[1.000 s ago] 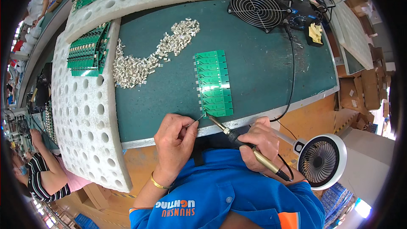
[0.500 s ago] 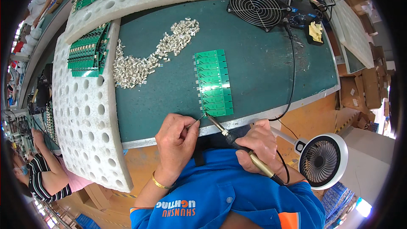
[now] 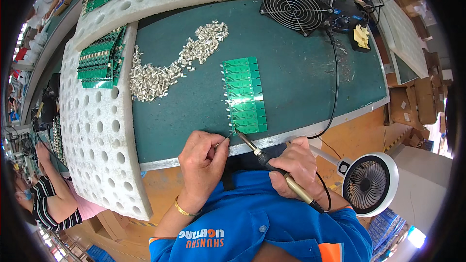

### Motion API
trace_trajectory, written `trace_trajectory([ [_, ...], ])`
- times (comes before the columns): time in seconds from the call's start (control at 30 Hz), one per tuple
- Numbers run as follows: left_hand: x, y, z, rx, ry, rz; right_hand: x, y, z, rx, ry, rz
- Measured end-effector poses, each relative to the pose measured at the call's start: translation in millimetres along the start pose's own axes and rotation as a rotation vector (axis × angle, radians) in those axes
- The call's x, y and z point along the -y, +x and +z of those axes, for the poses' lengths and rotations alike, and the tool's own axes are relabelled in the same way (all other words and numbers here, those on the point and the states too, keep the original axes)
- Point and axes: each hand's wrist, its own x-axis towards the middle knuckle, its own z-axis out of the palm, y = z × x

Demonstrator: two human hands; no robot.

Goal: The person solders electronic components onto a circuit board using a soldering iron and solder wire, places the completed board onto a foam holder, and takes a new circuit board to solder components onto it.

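Note:
A green circuit board panel [image 3: 246, 94] with small white connectors along its left edge lies on the green-topped bench [image 3: 301, 73]. My left hand [image 3: 204, 160] is just below its lower left corner, pinching a thin wire [image 3: 228, 137] between thumb and finger, its end at that corner. My right hand [image 3: 296, 167] is closed round a soldering iron [image 3: 262, 155] with a gold handle; the iron's tip reaches the same corner, meeting the wire there. A heap of small white connectors [image 3: 155, 80] lies left of the panel.
Perforated foam boards [image 3: 104, 140] carry stacked circuit boards [image 3: 99, 63]. A black fan [image 3: 293, 7], a soldering station [image 3: 344, 22] and a yellow sponge [image 3: 360, 36] sit at the back right. A white fan [image 3: 369, 184] stands beside my right arm. A co-worker [image 3: 51, 194] sits at the left.
Between one second and half a second ago my right hand and the iron shifted slightly down and left. My left hand has barely moved. The panel stays in place.

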Motion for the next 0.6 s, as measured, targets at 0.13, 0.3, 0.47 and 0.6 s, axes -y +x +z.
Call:
trace_trajectory([
  [0.13, 0.7, -0.7, 0.4, -0.01, -0.003, -0.004, -0.3, 0.9, 0.0, -0.005, 0.008, -0.005],
  [0.3, 1.5, -0.5, 1.4, -0.003, -0.006, -0.003, -1.2, 0.4, 0.7, -0.013, 0.009, -0.008],
  [0.47, 0.2, 1.5, 1.7, 0.004, 0.008, -0.008, -1.7, -0.3, 1.3, -0.014, 0.008, -0.008],
  [0.6, 0.1, 2.1, 2.7, 0.005, 0.011, 0.008, -1.0, 0.6, 1.0, -0.006, 0.005, -0.012],
])
